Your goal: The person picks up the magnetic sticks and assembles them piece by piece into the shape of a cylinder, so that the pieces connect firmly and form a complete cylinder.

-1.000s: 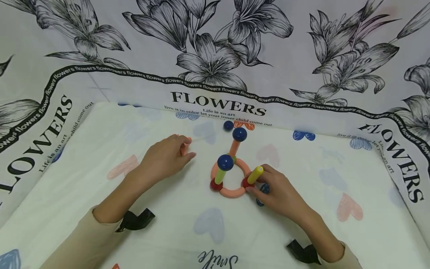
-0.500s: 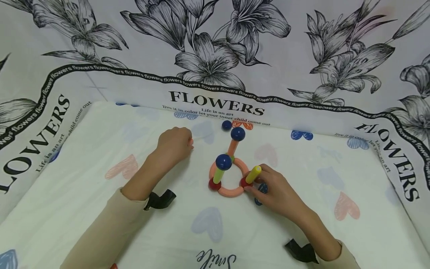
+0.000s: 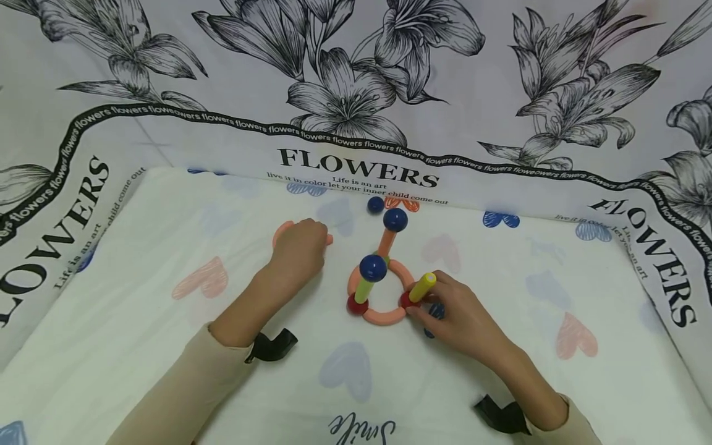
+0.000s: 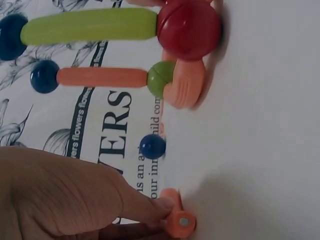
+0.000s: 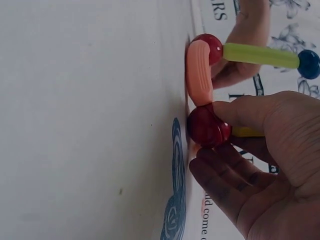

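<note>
On the bedsheet-like cloth stands a magnetic stick-and-ball build: a ring of curved orange sticks (image 3: 385, 317) joined by two red balls (image 3: 357, 304) and a green ball (image 4: 161, 79). A light-green stick (image 4: 90, 25) and a straight orange stick (image 3: 386, 243) rise from it, each topped by a blue ball (image 3: 372, 267). My right hand (image 3: 458, 315) grips the near-right red ball (image 5: 207, 126), beneath an upright yellow stick (image 3: 423, 287). Left of the ring, my left hand (image 3: 300, 250) pinches a curved orange stick (image 4: 179, 222) with a metal tip. Orange shows on both sides of that hand, its middle covered.
A loose blue ball (image 3: 376, 204) lies behind the build. At the back, a white cloth with printed flowers (image 3: 350, 93) rises beyond the surface. Black straps (image 3: 275, 345) stick out at both wrists.
My left hand has moved right and turned palm-down over the orange stick, and more orange now shows to its left. My right hand stays at the red ball; the build stands as before.
</note>
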Tool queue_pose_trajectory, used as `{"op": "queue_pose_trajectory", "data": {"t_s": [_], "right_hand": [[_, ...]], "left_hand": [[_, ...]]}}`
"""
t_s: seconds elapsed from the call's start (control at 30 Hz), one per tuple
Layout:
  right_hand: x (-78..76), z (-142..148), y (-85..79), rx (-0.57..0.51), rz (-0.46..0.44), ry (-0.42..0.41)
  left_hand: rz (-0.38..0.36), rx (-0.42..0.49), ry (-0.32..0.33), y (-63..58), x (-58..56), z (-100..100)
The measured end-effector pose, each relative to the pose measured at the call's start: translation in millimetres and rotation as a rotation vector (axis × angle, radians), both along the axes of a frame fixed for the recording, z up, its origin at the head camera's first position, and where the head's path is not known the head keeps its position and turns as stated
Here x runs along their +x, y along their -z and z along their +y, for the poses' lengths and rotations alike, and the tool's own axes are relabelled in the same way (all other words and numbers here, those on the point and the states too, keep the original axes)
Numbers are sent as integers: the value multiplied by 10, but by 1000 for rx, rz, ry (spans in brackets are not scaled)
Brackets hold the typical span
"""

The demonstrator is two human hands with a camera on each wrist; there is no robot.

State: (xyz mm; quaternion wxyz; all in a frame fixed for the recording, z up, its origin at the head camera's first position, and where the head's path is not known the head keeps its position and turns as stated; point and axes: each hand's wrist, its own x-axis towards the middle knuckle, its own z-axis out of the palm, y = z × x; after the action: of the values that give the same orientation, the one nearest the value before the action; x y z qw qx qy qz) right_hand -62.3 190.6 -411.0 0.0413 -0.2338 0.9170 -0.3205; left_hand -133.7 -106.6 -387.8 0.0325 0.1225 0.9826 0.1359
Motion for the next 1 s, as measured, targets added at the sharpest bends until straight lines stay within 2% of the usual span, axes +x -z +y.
{"op": "queue_pose_trajectory", "data": {"t_s": [0.17, 0.23, 0.3, 0.37, 0.47, 0.53, 0.6, 0.7, 0.8, 1.0], "right_hand": [[8, 34, -7, -10, -3, -1], [7, 40, -11, -14, -4, -5], [4, 42, -14, -18, -6, -10], [-1, 39, -17, -25, -11, -11], [-11, 19, -15, -30, -16, -10], [-19, -1, -7, -30, -21, -11], [-26, -18, 3, -23, -24, -10], [-23, -24, 11, -7, -23, -1], [-17, -11, 6, 3, -19, 6], [-29, 27, 0, -1, -29, -4]], "left_hand": [[22, -50, 0, -2, 19, 107], [25, -37, 8, -1, 2, 109], [2, 32, 16, -38, -24, 86], [-61, 151, 17, -121, -54, 49], [-193, 368, 2, -339, -108, -34], [-243, 469, -15, -497, -142, -79], [-269, 534, -26, -637, -171, -112], [-273, 566, -30, -779, -190, -111], [-330, 600, -24, -818, -187, -81], [-420, 671, -5, -755, -193, -57]]}}
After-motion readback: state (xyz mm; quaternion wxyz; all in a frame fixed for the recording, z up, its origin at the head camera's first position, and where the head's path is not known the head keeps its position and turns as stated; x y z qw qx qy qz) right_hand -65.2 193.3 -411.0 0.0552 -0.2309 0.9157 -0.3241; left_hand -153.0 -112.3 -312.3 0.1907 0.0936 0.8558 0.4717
